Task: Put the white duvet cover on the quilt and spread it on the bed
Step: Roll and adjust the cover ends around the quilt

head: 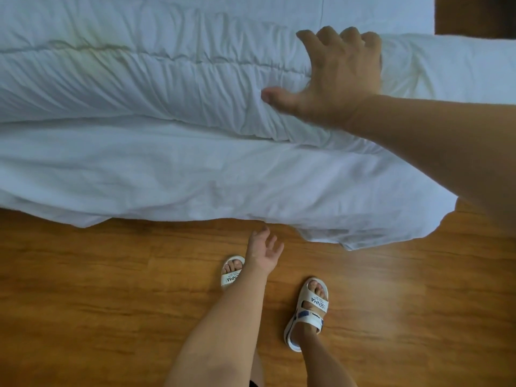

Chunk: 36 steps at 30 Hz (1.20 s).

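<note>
Wooden floor (111, 289) borders the bed. Our right hand (335, 79) grips a bunched quilt (167, 79) fold, seemingly pinching; left hand (264, 254) hangs relaxed below. Soft, limp duvet cover (167, 169): grasp its edges.

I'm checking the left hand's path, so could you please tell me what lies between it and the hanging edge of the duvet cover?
Only bare wooden floor shows between the left hand and the duvet cover edge, in the head view.
</note>
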### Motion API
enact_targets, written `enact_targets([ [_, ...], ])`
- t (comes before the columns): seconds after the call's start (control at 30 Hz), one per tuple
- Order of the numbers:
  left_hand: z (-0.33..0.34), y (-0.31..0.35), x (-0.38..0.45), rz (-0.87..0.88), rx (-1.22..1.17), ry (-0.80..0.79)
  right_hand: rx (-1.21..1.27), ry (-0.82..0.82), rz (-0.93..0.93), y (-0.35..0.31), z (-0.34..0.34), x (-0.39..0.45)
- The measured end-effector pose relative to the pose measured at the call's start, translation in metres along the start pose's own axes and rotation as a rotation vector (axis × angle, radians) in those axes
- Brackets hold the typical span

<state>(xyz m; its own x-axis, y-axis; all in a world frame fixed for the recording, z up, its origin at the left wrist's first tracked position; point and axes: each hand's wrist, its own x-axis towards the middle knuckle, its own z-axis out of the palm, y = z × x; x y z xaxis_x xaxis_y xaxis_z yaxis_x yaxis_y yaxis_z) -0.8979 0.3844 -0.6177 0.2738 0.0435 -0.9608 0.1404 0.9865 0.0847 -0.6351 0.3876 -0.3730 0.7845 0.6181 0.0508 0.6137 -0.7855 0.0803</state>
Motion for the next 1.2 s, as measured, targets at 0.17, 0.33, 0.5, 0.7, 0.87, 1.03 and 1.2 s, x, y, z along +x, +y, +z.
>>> enact_targets([
  [0.17,0.010,-0.002,0.033,0.054,0.010,-0.101,0.049,0.056,0.011,0.000,0.006,-0.006],
  [0.33,0.009,-0.021,0.004,0.209,0.067,-0.029,0.136,0.067,0.038,-0.001,0.002,-0.013],
  [0.5,0.002,-0.052,-0.113,0.452,0.434,0.114,0.008,-0.015,-0.006,0.000,-0.008,-0.014],
  [0.7,0.091,-0.019,-0.260,0.814,0.692,-0.183,0.136,-0.119,-0.070,0.017,-0.021,-0.015],
  [0.87,0.169,0.033,-0.287,0.934,0.916,-0.336,0.618,-0.204,-0.120,0.059,-0.038,-0.022],
  [1.03,0.234,0.085,-0.291,1.137,0.946,-0.324,1.113,-0.326,0.005,0.090,-0.055,-0.035],
  [1.2,0.287,0.136,-0.275,1.188,1.084,-0.321,1.067,-0.208,-0.222,0.078,-0.057,-0.041],
])
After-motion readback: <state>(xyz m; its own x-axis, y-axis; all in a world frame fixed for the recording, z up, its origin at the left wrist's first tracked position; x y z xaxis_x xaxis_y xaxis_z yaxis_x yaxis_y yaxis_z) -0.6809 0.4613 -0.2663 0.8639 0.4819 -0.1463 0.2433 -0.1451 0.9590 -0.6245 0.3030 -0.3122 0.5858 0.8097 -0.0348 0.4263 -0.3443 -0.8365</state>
